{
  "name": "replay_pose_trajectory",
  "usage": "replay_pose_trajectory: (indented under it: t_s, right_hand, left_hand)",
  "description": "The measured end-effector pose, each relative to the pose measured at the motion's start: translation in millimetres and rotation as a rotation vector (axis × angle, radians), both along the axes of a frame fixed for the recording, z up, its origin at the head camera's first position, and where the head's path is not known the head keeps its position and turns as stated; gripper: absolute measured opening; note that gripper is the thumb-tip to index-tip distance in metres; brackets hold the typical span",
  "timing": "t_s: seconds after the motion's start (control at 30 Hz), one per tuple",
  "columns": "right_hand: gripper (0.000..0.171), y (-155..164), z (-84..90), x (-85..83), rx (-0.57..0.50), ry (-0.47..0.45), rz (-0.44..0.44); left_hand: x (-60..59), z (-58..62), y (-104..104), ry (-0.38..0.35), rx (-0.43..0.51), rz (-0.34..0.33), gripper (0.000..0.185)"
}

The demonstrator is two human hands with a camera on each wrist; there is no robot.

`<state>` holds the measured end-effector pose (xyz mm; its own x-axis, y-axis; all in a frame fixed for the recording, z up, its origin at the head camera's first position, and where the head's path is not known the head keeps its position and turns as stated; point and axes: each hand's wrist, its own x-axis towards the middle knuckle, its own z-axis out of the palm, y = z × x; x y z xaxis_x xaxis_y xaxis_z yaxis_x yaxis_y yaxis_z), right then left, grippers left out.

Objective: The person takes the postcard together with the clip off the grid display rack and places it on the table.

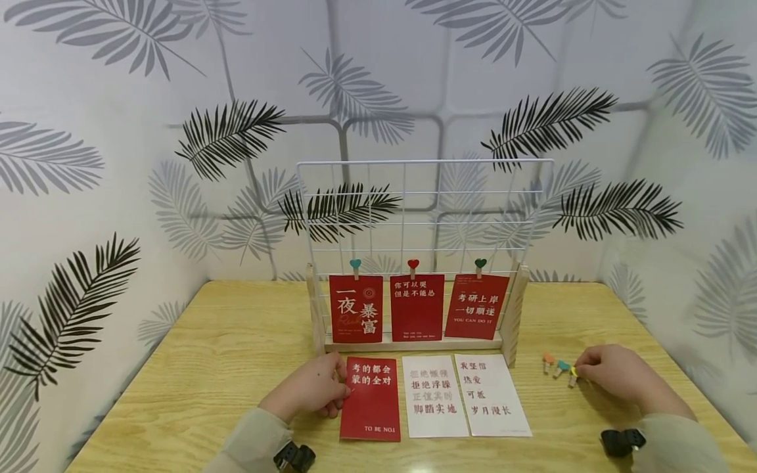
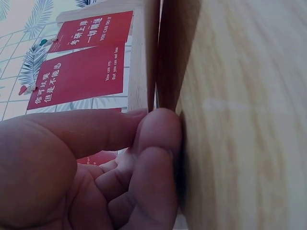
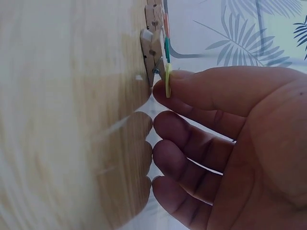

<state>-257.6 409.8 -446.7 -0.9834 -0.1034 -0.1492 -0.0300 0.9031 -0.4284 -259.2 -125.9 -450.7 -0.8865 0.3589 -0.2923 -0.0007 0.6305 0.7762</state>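
My left hand point(image 1: 322, 387) pinches the left edge of a red card point(image 1: 370, 414) with white lettering, at the front of the table. In the left wrist view, thumb and index finger meet at the edge of that card, seen nearly edge-on. Over on the right, my right hand point(image 1: 609, 374) has thumb and index finger on a small wooden clothespin with a yellow heart point(image 3: 168, 81); its other fingertips rest on the table. An orange-heart clothespin point(image 1: 548, 361) and a teal-heart clothespin point(image 1: 560, 369) lie just left of it.
A white wire grid point(image 1: 403, 223) stands in a wooden base point(image 1: 414, 345) behind the cards. Three red cards point(image 1: 416, 309) hang on it from heart clothespins. Two white cards, one in the middle point(image 1: 434, 420) and one to its right point(image 1: 493, 424), lie beside the held card.
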Motion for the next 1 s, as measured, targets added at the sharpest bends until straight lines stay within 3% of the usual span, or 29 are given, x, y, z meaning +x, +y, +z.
replay_pose_trajectory:
  t_s: [0.67, 1.0]
  right_hand:
    - [0.021, 4.2, 1.2, -1.5, 0.005, 0.033, 0.024]
    - [0.032, 2.7, 8.8, -2.5, -0.009, 0.002, -0.003]
  left_hand:
    - [0.2, -2.5, -2.7, -0.012, 0.042, -0.018, 0.015]
    - [0.0, -2.4, -2.7, 0.026, 0.044, -0.012, 0.018]
